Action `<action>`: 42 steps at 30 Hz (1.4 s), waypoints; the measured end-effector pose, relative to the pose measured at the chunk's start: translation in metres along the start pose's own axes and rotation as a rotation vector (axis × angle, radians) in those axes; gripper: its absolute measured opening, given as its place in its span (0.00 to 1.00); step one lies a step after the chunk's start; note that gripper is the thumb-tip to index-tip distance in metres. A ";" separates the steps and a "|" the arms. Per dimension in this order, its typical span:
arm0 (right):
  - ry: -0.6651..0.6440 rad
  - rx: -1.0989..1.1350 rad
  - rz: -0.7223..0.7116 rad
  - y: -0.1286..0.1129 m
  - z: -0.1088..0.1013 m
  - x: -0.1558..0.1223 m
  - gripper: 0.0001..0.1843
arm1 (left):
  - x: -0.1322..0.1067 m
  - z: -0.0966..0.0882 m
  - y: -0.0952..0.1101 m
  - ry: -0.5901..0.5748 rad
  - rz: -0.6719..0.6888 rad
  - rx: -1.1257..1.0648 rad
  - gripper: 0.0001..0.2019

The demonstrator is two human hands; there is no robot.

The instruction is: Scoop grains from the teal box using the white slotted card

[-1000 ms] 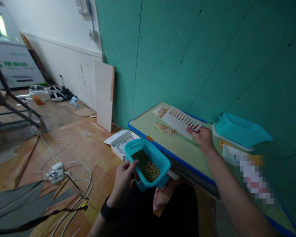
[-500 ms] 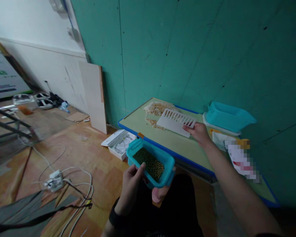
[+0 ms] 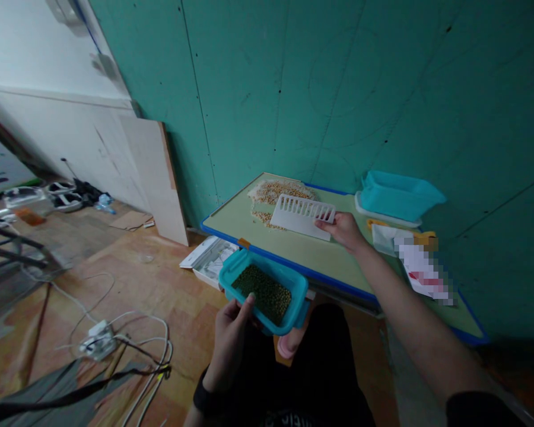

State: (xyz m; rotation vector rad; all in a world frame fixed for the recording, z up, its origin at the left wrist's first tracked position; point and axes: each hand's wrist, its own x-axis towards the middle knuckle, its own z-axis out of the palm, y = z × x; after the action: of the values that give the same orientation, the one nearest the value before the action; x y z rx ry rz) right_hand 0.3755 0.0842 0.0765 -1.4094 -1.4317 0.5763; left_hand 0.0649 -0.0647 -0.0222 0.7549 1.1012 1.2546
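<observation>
My left hand (image 3: 231, 335) grips the near side of a small teal plastic container (image 3: 300, 290), thumb over its rim. Small dark green beans (image 3: 260, 287) fill its bottom, with pale yellow beans (image 3: 285, 296) gathered toward the right end. The container is held just in front of the table's blue edge. In my right hand (image 3: 345, 230) is a white plastic board (image 3: 300, 222) with a row of slots, held by its right end. Its left end is beside pale yellow beans (image 3: 280, 191) spread on the pale green tabletop (image 3: 231, 216); whether it touches them I cannot tell.
Against the green wall stands a larger teal bin (image 3: 398, 193) on a white lid (image 3: 382, 217). A white packet (image 3: 385, 238) and a partly blurred bag (image 3: 420, 267) lie at the table's right. Below are an open white box (image 3: 209, 261), a power strip (image 3: 98, 340) and loose cables.
My view has turned slightly, so the scene sits further left. The slotted board has tilted a little in my right hand. My left hand still holds the container.
</observation>
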 end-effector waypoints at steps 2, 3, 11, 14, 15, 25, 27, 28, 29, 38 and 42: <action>-0.012 0.031 -0.005 0.000 0.000 -0.001 0.27 | -0.001 0.000 0.001 -0.002 0.003 0.003 0.25; -0.019 0.047 -0.006 -0.001 0.000 -0.001 0.27 | -0.002 0.000 0.001 -0.008 0.008 0.005 0.25; -0.047 0.082 0.018 -0.006 0.002 -0.004 0.27 | -0.004 -0.001 0.003 -0.038 0.049 0.031 0.23; -0.028 0.104 0.029 -0.007 0.003 -0.004 0.26 | -0.004 0.000 0.004 -0.031 0.049 0.030 0.24; -0.014 0.116 0.037 -0.007 0.003 -0.004 0.26 | -0.004 0.000 0.003 -0.029 0.045 0.026 0.24; -0.046 0.117 0.049 -0.012 0.004 -0.006 0.28 | -0.002 -0.004 -0.003 -0.044 0.044 -0.004 0.23; -0.048 0.122 0.060 -0.013 0.004 -0.007 0.29 | -0.002 -0.004 -0.002 -0.045 0.048 0.002 0.23; -0.051 0.125 0.065 -0.013 0.004 -0.007 0.29 | -0.002 -0.003 -0.001 -0.042 0.049 0.000 0.23; -0.053 0.126 0.069 -0.013 0.004 -0.007 0.29 | -0.002 -0.003 -0.001 -0.041 0.049 -0.004 0.23; -0.040 0.113 0.086 -0.010 0.004 -0.006 0.29 | -0.003 -0.002 0.000 -0.053 0.056 -0.012 0.22; -0.049 0.095 0.084 -0.007 0.003 -0.006 0.29 | -0.001 -0.003 -0.003 -0.054 0.054 -0.025 0.22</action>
State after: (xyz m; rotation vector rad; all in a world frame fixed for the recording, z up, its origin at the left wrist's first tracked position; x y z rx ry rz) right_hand 0.3682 0.0779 0.0794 -1.3932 -1.3701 0.7280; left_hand 0.0630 -0.0668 -0.0262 0.7994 1.0255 1.2840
